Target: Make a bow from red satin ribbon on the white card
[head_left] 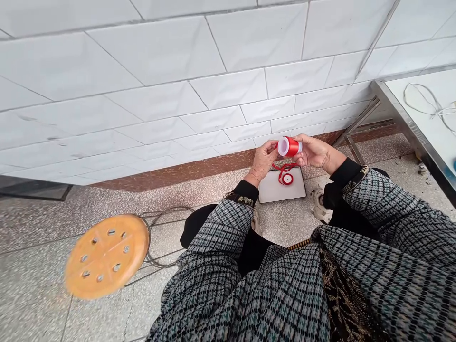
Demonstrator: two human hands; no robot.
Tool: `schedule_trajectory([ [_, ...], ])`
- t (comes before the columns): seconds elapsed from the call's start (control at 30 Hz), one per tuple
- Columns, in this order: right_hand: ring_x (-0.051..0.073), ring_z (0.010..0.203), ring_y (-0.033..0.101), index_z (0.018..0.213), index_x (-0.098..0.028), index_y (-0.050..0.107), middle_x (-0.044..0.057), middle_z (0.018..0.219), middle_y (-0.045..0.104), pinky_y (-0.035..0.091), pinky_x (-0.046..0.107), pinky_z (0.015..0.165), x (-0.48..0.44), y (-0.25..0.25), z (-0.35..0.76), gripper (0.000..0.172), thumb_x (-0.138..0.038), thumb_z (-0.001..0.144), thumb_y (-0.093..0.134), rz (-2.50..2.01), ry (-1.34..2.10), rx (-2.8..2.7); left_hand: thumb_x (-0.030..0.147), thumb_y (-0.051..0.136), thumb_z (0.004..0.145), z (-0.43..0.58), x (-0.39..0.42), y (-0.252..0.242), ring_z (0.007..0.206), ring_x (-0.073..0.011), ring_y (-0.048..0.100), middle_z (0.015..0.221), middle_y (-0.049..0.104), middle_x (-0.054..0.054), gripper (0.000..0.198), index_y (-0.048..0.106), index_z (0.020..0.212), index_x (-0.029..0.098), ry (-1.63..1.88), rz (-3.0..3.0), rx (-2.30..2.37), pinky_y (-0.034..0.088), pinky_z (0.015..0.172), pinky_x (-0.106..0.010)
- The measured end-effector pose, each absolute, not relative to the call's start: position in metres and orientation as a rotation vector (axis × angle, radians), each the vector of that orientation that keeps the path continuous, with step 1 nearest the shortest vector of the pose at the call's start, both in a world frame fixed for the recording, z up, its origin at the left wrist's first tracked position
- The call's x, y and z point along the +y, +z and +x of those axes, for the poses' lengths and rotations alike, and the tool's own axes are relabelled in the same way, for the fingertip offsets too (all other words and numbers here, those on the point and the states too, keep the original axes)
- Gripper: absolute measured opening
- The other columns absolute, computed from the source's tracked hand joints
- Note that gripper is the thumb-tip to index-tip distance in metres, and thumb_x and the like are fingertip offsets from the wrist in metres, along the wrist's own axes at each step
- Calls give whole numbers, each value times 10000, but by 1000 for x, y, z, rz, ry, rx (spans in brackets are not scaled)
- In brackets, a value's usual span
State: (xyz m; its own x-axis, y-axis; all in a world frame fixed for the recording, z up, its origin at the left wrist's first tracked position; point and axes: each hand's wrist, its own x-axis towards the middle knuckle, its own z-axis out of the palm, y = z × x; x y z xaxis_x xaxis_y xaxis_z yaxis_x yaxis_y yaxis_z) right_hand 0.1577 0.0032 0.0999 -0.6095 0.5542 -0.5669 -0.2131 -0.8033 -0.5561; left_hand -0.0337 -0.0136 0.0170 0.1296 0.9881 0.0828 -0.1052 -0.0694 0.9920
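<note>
My right hand (313,151) is closed around a white spool wound with shiny red ribbon (293,147), its hollow end turned left. Beside that hollow end, the fingers of my left hand (264,159) are pinched on a bit of red ribbon at the spool's rim. Loose ribbon trails just below the hands. Beneath them a smaller red ribbon roll (286,179) with a white centre shows over a shallow white box (272,192) on the floor; whether it hangs or rests there I cannot tell.
An orange round stool (107,256) with metal legs stands to the left. At the right is a metal-edged table (399,102) with a white cable (432,107) on it. A white tiled wall (171,104) rises in front, and my shoes flank the box.
</note>
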Motion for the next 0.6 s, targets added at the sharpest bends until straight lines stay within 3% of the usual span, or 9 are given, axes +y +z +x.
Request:
schedule_trajectory([
  [0.1, 83, 440, 473, 946, -191, 541, -16, 633, 616, 473, 177, 399, 4, 98, 163, 160, -285, 880, 651, -1008, 2428, -607, 529, 752, 827, -34, -11, 16, 964, -222, 702, 1022, 774, -104, 426, 746, 1027, 153, 1264, 1365, 1038, 567, 894, -371],
  [0.23, 85, 441, 484, 965, -194, 539, -19, 641, 631, 468, 176, 395, 6, 93, 167, 194, -283, 850, 667, -965, 2451, -590, 504, 682, 897, -34, -8, 16, 897, -200, 689, 989, 758, -88, 362, 766, 992, 165, 1258, 1471, 1087, 565, 841, -346],
  [0.37, 85, 466, 512, 992, -184, 542, 6, 687, 668, 464, 164, 402, 8, 93, 169, 209, -287, 856, 662, -961, 2440, -571, 416, 611, 947, -31, -7, 16, 956, -191, 661, 990, 733, -76, 281, 749, 951, 171, 1258, 1593, 1105, 530, 906, -329],
  [0.6, 86, 451, 505, 957, -177, 549, -8, 620, 618, 487, 175, 426, 3, 106, 164, 101, -258, 925, 601, -1149, 2275, -593, 330, 592, 929, -17, -13, 14, 742, -164, 581, 760, 688, -19, 246, 720, 824, 149, 1055, 1526, 1150, 474, 785, -295],
])
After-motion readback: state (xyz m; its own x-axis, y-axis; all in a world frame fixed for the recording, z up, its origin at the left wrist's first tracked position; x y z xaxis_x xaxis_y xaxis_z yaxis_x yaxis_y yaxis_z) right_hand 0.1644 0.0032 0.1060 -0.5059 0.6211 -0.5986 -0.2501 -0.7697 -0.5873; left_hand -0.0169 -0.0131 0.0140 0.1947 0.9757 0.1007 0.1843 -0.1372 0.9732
